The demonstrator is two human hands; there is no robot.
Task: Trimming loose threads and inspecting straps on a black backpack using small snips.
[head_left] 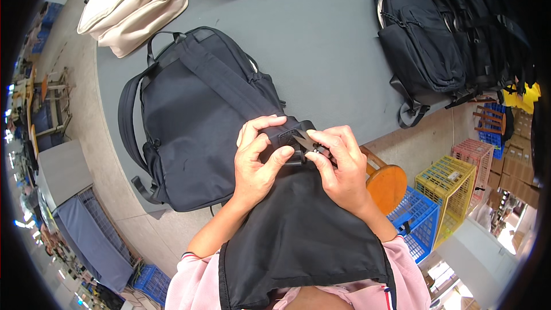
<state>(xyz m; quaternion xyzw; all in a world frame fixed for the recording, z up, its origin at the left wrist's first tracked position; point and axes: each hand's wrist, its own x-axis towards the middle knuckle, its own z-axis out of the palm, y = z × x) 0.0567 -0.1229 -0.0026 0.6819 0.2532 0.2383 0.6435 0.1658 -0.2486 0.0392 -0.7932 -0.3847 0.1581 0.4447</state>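
Observation:
A black backpack (195, 120) lies on the grey table with its strap side up. One of its shoulder straps (227, 77) runs diagonally across it toward me. My left hand (258, 163) is closed around the lower end of that strap, thumb in front, by a small dark patch and buckle (287, 136). In my right hand (343, 166) is a pair of small thread snips (305, 141), pinched between thumb and fingers. Their pointed blades reach to the strap end beside the patch. Whether they touch a thread is too small to tell.
The grey table (327, 40) carries a cream bag (135, 6) at far left and several black backpacks (422, 40) at right. Beyond the table's right edge stand a wooden stool (387, 188), a blue crate (414, 218) and a yellow crate (445, 192). A covered cart (94, 241) is at left.

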